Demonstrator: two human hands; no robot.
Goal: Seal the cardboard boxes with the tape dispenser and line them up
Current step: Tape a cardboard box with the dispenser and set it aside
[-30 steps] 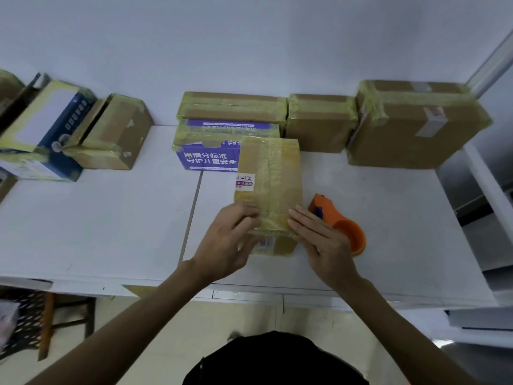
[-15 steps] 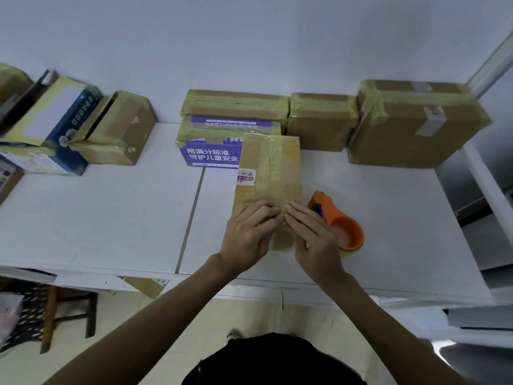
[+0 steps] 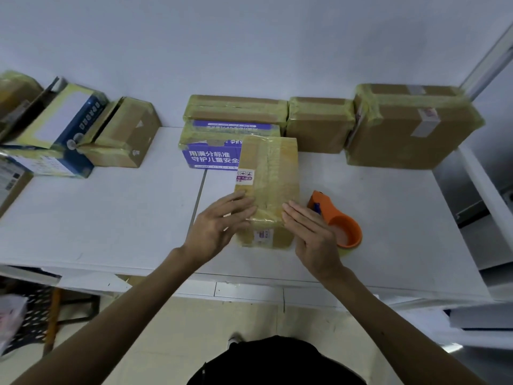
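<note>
1. Head view looks down on a white tabletop [image 3: 116, 218] with a long, narrow cardboard box wrapped in yellowish tape [image 3: 270, 179] lying near its front edge, long side pointing away from the person.
2. Left hand [image 3: 219, 226] lies flat against the near left edge of that box, fingers straight and together, palm open, gripping nothing.
3. Right hand [image 3: 311, 234] lies flat against the near right edge, fingers extended and held together, also holding nothing.
4. Just right of the right hand, an orange plastic tape dispenser [image 3: 337, 220] rests on the table, apart from the box.
5. Along the back wall stand taped boxes: a flat brown box [image 3: 236, 111] stacked on a purple printed box [image 3: 211, 151], a small brown box [image 3: 319, 123] beside them, and a large brown box [image 3: 410, 126] at the right.
6. At the far left sit a blue-and-white carton [image 3: 55, 129] and a tilted brown box [image 3: 125, 137], touching each other.
</note>
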